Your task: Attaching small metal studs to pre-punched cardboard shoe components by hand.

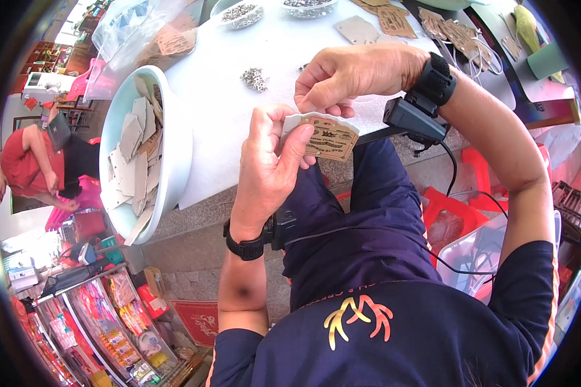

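My left hand grips a tan printed card by its left end, thumb on the printed face. Pale, wavy-edged layers show along the card's top. Just above that edge is my right hand, its fingers pinched together. Whatever sits between those fingertips is too small or hidden to make out. A little pile of shiny metal bits lies on the white tabletop beyond my left hand.
At the table's left edge, a pale blue basin holds many grey and tan cards. Clear tubs of metal bits stand at the back. Brown tags with white cords lie far right. A person in red is at left.
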Demonstrator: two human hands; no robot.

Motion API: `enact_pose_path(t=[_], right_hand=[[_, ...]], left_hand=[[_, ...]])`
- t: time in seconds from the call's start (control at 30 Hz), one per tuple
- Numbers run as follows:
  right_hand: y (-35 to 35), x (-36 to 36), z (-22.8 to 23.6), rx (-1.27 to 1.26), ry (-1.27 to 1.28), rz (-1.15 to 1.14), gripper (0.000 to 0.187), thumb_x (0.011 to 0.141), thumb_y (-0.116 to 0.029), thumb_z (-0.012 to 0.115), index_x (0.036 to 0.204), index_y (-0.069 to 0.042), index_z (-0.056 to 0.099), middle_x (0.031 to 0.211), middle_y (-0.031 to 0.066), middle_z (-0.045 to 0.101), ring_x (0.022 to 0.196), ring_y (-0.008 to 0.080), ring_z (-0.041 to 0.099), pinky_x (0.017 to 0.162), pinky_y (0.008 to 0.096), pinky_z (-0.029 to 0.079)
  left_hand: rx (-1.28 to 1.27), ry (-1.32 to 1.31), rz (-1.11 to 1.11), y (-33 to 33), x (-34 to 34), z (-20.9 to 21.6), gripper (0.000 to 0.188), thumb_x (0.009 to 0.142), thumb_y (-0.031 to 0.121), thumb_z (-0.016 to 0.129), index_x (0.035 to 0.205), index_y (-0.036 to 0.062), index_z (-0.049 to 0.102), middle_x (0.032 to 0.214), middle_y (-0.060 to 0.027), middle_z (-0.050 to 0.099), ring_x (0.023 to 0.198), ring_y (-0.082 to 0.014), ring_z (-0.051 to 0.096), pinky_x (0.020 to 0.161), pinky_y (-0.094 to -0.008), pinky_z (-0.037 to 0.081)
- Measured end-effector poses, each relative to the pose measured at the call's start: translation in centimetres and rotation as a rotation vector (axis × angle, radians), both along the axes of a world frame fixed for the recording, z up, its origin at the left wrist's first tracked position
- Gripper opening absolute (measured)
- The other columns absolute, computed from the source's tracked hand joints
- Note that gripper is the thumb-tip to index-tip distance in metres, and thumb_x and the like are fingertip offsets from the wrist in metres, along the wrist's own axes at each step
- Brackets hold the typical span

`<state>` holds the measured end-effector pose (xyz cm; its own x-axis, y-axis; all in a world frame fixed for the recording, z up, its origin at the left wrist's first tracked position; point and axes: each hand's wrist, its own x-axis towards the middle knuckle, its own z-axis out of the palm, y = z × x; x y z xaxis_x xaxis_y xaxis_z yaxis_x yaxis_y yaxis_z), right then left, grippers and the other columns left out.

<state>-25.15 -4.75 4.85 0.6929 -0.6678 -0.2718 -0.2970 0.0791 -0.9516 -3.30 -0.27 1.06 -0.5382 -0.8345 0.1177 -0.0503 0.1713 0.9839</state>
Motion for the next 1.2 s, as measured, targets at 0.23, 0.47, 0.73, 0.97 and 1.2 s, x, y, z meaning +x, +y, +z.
enact_pose_path(t=[0.23,0.47,0.73,0.97,1.2], right_hand=[[0.1,0.2,0.0,-0.104,0.046,-0.013,0.032,0.09,-0.032,0.06,0.094,-0.001,0.068,0.075,-0.0003,0.061,0.067,0.0082,0.055,0.061,0.0237,0.048],[0.0,0.1,0.4,-0.213,0.049,0.018,0.029,0.093,-0.029,0.057,0.093,-0.002,0.067,0.073,0.0002,0.062,0.067,0.0085,0.058,0.062,0.0248,0.049],[0.0,0.0,0.0,-0.099,-0.031,-0.009,0.022,0.088,-0.022,0.062,0.096,-0.002,0.066,0.081,0.0003,0.063,0.073,0.0089,0.057,0.068,0.0245,0.048],[-0.3,0.6,-0.9,-0.196,-0.059,0.016,0.017,0.086,-0.014,0.064,0.098,-0.001,0.063,0.081,-0.0037,0.059,0.076,0.0052,0.053,0.068,0.0221,0.044],[-0.3,0.8,-1.1,-0.25,-0.013,-0.002,0.017,0.088,-0.016,0.063,0.098,-0.003,0.063,0.081,-0.0046,0.059,0.075,0.0046,0.052,0.068,0.0219,0.044]], left_hand=[[0.015,0.053,0.004,0.0,-0.1,-0.5,0.02,0.099,0.008,0.055,0.113,0.0029,0.042,0.091,-0.0099,0.065,0.067,-0.0089,0.059,0.057,-0.0213,0.048],[0.02,0.101,0.02,-0.2,-0.3,-0.5,0.02,0.098,0.009,0.057,0.111,0.0009,0.043,0.089,-0.0088,0.064,0.066,-0.0068,0.059,0.056,-0.0202,0.048],[-0.019,0.117,0.037,-0.6,-0.1,-1.0,0.022,0.098,0.01,0.057,0.111,-0.0001,0.042,0.088,-0.0095,0.064,0.066,-0.0076,0.06,0.055,-0.0204,0.048],[0.017,0.153,0.064,-0.7,0.0,-1.0,0.021,0.099,0.011,0.056,0.111,0.0002,0.042,0.086,-0.009,0.063,0.063,-0.0081,0.059,0.053,-0.0202,0.047],[0.008,0.131,0.067,-0.8,0.3,-1.2,0.02,0.099,0.011,0.055,0.111,0.0017,0.043,0.082,-0.0071,0.06,0.064,-0.0083,0.06,0.053,-0.0204,0.047]])
